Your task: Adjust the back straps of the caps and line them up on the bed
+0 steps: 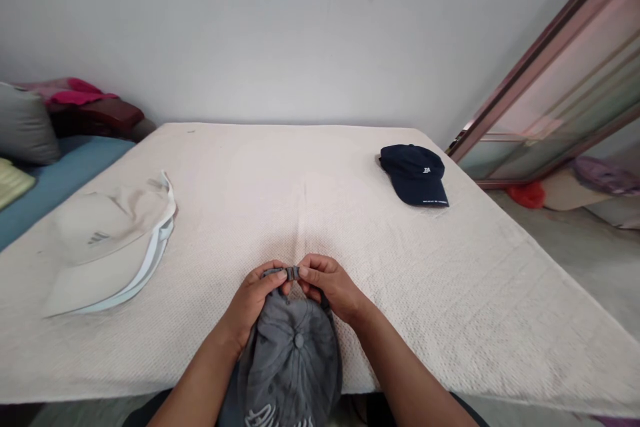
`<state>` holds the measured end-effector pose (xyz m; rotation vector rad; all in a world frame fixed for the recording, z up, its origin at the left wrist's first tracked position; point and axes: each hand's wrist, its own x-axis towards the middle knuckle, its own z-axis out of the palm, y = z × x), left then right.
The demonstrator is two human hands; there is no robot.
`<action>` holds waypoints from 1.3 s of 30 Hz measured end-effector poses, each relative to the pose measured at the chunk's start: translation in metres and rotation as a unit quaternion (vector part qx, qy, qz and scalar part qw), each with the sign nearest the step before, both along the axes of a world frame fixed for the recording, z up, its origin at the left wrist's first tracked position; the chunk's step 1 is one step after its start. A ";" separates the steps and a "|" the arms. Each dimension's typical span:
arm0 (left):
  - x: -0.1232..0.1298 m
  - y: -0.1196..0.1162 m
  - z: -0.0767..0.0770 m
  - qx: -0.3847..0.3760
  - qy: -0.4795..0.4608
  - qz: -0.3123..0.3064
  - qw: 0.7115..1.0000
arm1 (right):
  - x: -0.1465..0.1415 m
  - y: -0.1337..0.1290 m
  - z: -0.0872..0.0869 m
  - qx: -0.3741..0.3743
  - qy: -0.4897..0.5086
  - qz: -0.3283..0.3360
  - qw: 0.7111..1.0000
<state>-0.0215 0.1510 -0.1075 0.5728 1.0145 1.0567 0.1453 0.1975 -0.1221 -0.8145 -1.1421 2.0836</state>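
Nearest the camera, a faded grey baseball cap (293,367) is held crown-up at the near edge of a white textured bedcover (450,293), its embroidered front toward the body and its back strap (293,273) raised away from it. Both hands are brought together on that strap, which lies crosswise, its ends gripped by the left hand (255,297) and the right hand (333,287), neither clearly nearer, with the fingers almost touching. Open cover is left ahead and to both sides. A white cap (113,243) is laid well off to the left, and a navy cap (413,175) lies to the right, near the far corner
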 end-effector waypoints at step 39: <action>0.004 0.000 -0.002 -0.022 0.037 -0.023 0.999 | 0.001 -0.002 -0.006 0.085 0.016 0.072 0.994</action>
